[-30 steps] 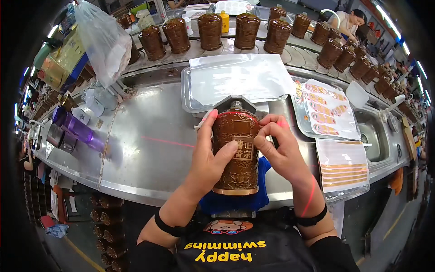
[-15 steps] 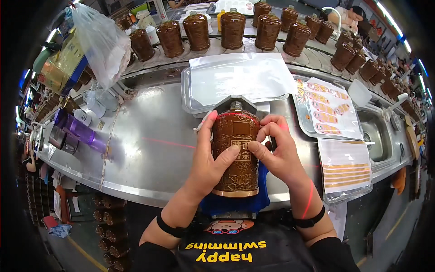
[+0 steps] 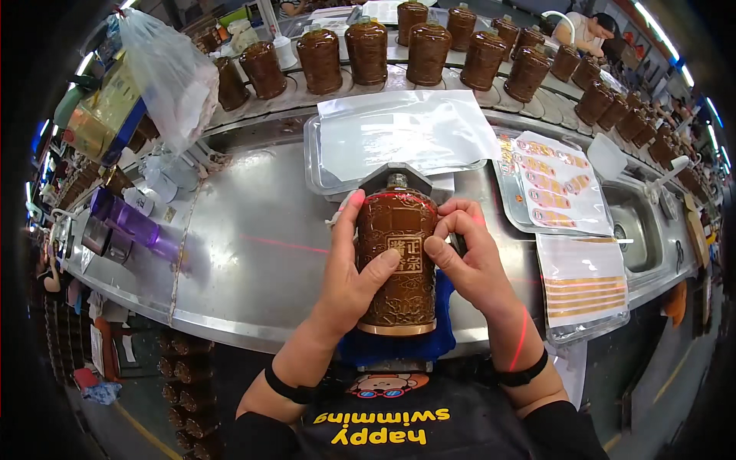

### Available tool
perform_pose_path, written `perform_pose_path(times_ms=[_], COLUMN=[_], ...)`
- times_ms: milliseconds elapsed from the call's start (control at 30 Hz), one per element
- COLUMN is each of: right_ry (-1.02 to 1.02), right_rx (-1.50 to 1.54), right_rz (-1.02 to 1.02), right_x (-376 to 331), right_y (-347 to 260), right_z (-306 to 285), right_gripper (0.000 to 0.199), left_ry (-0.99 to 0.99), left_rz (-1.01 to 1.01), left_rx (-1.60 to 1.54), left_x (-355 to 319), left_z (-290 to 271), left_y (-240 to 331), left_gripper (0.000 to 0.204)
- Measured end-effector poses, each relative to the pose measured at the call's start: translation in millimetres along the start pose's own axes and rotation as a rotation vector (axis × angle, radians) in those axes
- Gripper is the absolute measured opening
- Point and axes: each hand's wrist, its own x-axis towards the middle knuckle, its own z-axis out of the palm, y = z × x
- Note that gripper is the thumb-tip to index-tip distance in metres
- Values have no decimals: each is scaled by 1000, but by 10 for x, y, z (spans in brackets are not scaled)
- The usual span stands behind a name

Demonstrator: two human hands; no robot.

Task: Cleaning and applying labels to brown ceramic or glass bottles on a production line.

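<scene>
A brown glazed bottle (image 3: 399,299) with raised patterns and a square panel of embossed characters leans back in front of me, with a short clear neck at its top. My left hand (image 3: 345,264) is closed around its left side, the thumb lying on the front by the panel. On the other side, my right hand (image 3: 475,261) has bent fingers at the bottle's right shoulder and its thumb at the panel's right edge. Behind the neck sits a dark angular rest (image 3: 373,182). Blue cloth (image 3: 446,326) shows under the bottle. A red light line crosses its shoulder.
Brown bottles (image 3: 366,54) line a curved conveyor (image 3: 307,96) beyond the steel table (image 3: 245,192). Trays with a white sheet (image 3: 399,130), labels (image 3: 548,180) and gold strips (image 3: 585,295) lie ahead and right, near a sink (image 3: 640,230). A purple cup (image 3: 134,218) stands left.
The bottles on the conveyor stand in different places along it. My hands keep their hold, and the held bottle has barely shifted, its panel turned slightly.
</scene>
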Motion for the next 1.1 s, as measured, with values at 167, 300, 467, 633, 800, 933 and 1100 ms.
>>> perform_pose_path(times_ms=[167, 300, 467, 633, 800, 933, 1100], right_ry=[-1, -19, -3, -15, -13, 11, 4], right_rx=[-78, -32, -99, -41, -42, -69, -75], right_rz=[-114, -29, -125, -63, -77, -101, -72], right_x=[9, -11, 0, -4, -2, -5, 7], right_y=[46, 8, 57, 28, 21, 46, 21], right_z=[7, 4, 5, 5, 13, 24, 25], right_gripper=[22, 25, 24, 25, 24, 24, 23], left_ry=[12, 5, 8, 8, 41, -3, -7], left_rz=[1, -8, 3, 23, -38, -44, 13], left_rx=[-10, 2, 16, 26, -228, -168, -33], left_x=[4, -2, -2, -11, -28, -23, -18], left_z=[31, 13, 30, -3, -36, -10, -9], left_y=[48, 37, 44, -4, -7, 6, -18], left_gripper=[77, 76, 75, 75, 74, 74, 74])
